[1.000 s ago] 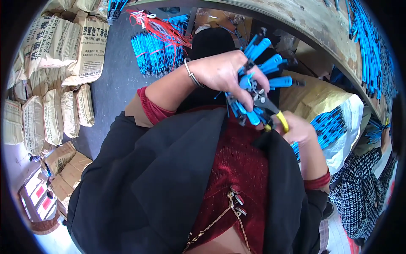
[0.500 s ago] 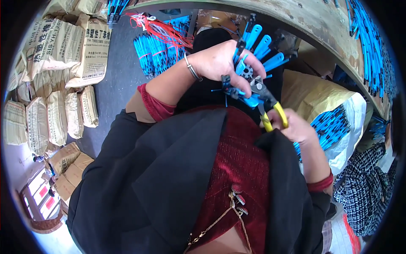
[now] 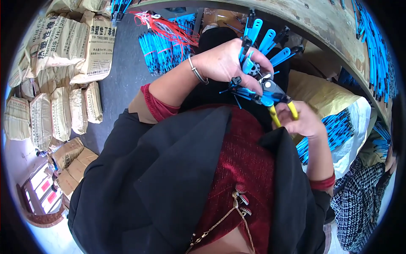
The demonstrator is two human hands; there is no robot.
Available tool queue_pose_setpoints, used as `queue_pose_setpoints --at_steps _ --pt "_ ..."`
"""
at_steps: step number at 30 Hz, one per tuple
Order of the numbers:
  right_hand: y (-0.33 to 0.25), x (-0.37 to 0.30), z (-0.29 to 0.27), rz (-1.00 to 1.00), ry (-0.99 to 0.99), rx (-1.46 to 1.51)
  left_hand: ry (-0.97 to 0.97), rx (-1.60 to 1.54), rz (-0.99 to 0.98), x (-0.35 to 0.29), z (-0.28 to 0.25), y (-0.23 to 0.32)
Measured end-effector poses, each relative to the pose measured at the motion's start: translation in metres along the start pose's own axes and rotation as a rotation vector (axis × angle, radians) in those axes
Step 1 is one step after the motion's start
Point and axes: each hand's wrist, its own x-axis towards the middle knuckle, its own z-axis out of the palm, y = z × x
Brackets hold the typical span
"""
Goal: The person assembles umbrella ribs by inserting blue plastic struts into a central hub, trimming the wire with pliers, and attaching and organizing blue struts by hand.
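Observation:
My left hand [image 3: 230,61] is closed around a molded plastic piece with bright blue arms [image 3: 267,41] that fan out from a round toothed hub [image 3: 254,69]. Black parts cap the arms' ends. Beside its thumb, short blue pieces with black ends jut toward my body. My right hand [image 3: 305,120] grips a pair of cutting pliers [image 3: 272,89] by their yellow handles, its fingers partly hidden. The pliers' metal head lies at the hub, close to my left thumb. Whether the jaws touch the plastic I cannot tell.
A wooden bench [image 3: 317,25] crosses the top, with blue strips [image 3: 378,63] at its right. Bundled blue pieces [image 3: 163,53] and red ties [image 3: 163,29] lie beyond my left arm. Right of me stands an open sack [image 3: 359,122] of blue pieces. Paper sacks [image 3: 63,42] pile up at left.
The whole picture has shifted slightly right. My hands keep the same grips on the plastic piece and the pliers, and the pliers' handles look a little wider apart.

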Motion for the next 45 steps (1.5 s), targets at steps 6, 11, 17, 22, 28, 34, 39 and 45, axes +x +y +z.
queue_pose_setpoints --at_steps 6,11,17,22,28,34,39,45 --pt "0.021 0.018 -0.004 -0.076 -0.232 -0.042 -0.036 0.029 0.013 0.0 -0.002 0.003" --pt "-0.005 0.005 0.021 -0.297 0.286 -0.646 0.065 0.11 -0.045 0.0 0.004 0.009" --pt "-0.022 -0.01 0.036 -0.328 0.465 -1.012 0.064 0.138 -0.056 0.0 0.006 0.01" --pt "-0.031 -0.012 0.039 -0.275 0.483 -1.065 0.069 0.097 -0.083 -0.001 0.005 0.009" --pt "-0.011 0.006 0.037 -0.357 0.597 -1.012 0.054 0.08 -0.043 -0.006 0.002 0.012" --pt "-0.014 0.003 0.043 -0.408 0.638 -1.02 0.055 0.07 -0.052 -0.008 0.003 0.009" --pt "-0.052 -0.02 0.049 -0.249 0.62 -1.266 0.02 0.075 -0.009 -0.006 0.004 0.008" --pt "-0.062 -0.018 0.049 -0.156 0.638 -1.407 0.015 0.148 0.014 -0.003 0.003 0.004"
